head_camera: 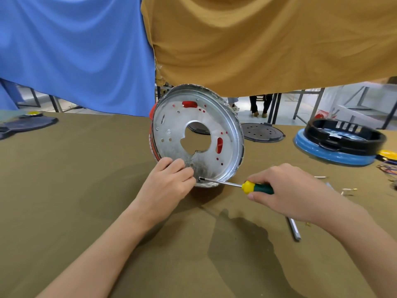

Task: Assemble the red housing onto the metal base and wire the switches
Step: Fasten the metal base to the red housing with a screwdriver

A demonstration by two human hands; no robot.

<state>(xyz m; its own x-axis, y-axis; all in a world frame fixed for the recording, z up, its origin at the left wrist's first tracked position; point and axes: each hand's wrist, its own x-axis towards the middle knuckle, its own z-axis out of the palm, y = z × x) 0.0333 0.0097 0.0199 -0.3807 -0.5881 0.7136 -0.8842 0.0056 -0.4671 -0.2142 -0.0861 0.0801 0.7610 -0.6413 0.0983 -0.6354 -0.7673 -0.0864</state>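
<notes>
Metal base (196,134) stands on edge on the desk (86,168) | left hand (169,179) curled at its lower rim | right hand (285,190) grips screwdriver (240,185), tip at rim | red housing (153,117) mostly hidden behind.

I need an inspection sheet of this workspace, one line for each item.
Surface: table covered with olive cloth.
Job's things: metal base tilted on edge, red housing behind it; screwdriver tip at the lower rim.
Clutter: metal rod, small metal parts, black ring on blue disc, black plate.
Grippers: left hand steadies the base; right hand grips the screwdriver.
Cables: coloured wires at right edge.
Surroundings: blue sheet and tan sheet hanging.
</notes>
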